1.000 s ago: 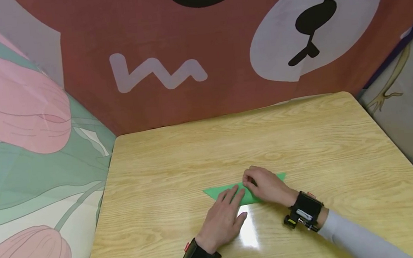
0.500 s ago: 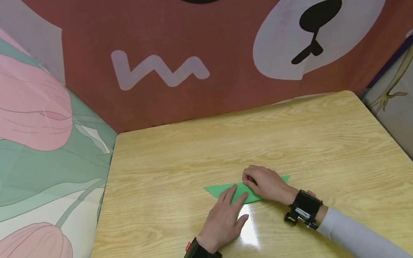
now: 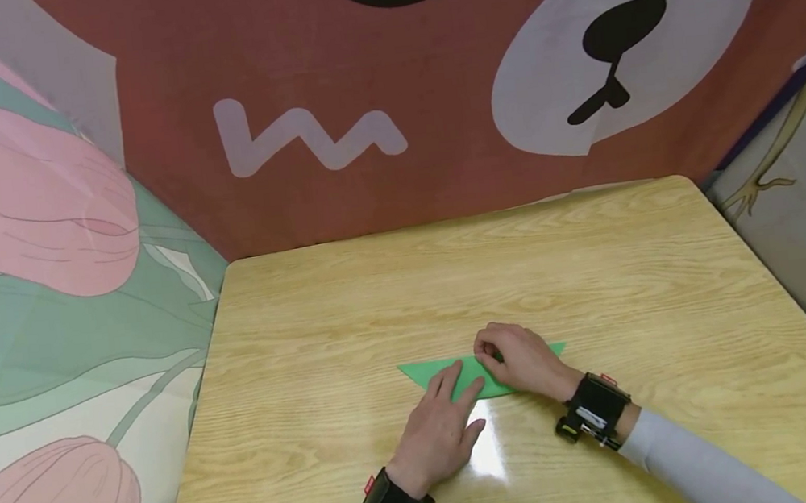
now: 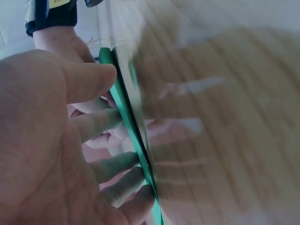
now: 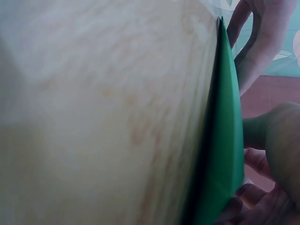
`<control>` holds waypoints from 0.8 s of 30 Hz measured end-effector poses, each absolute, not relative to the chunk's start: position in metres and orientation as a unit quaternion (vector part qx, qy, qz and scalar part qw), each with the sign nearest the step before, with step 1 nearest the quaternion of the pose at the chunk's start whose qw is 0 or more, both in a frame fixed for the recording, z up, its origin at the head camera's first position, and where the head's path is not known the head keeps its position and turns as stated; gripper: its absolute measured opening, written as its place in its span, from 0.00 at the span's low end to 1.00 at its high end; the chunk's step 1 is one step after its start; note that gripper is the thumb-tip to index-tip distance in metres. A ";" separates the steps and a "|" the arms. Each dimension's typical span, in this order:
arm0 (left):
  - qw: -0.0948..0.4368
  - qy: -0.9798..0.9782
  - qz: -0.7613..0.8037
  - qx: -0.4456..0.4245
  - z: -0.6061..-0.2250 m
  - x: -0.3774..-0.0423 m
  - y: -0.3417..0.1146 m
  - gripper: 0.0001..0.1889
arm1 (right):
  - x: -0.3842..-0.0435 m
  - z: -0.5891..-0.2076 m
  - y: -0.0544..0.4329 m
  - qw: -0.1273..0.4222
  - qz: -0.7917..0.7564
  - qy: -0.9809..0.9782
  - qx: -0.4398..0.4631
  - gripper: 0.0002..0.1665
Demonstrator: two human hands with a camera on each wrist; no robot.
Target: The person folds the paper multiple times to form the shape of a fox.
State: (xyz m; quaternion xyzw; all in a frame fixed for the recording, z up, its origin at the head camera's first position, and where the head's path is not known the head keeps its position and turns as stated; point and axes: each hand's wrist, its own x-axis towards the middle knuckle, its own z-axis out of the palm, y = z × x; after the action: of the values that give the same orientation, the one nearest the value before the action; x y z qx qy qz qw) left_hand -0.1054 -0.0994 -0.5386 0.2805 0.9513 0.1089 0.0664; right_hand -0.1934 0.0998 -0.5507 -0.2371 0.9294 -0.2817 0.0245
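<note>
A folded sheet of green paper (image 3: 484,388) lies on the table, its long far edge ending in a pointed corner at each side. My left hand (image 3: 435,431) rests on its left part with the fingers spread and nearly straight; in the left wrist view those fingertips touch the paper (image 4: 125,101). On the right part, my right hand (image 3: 526,363) has thumb and index finger curled together at the far edge, pinching the paper. From the right wrist, the paper (image 5: 225,126) shows side-on with its near edge slightly lifted. The right palm covers part of the sheet.
The wood-grain table (image 3: 321,308) reaches back to a reddish-brown cloth (image 3: 441,191) with a cartoon face. A flower-print cloth (image 3: 26,199) hangs at the left, and a pale printed one (image 3: 805,188) at the right. Both wrists wear black camera bands (image 3: 596,409).
The paper's left corner shifts slightly as its far edge straightens, and the left fingers spread a little. The right hand stays at the far edge. Little differs over the last half second.
</note>
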 end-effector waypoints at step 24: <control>0.056 0.952 -0.021 0.301 -0.542 -0.083 -0.079 0.36 | -0.194 -0.550 0.100 0.043 -0.284 0.933 -0.219 0.06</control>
State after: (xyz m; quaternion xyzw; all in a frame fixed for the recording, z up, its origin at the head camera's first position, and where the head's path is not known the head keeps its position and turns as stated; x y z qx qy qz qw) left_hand -0.0828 -0.0787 -0.5423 0.3006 0.9519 -0.0213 0.0561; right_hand -0.1936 0.1000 -0.5498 -0.2188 0.9326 -0.2838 0.0427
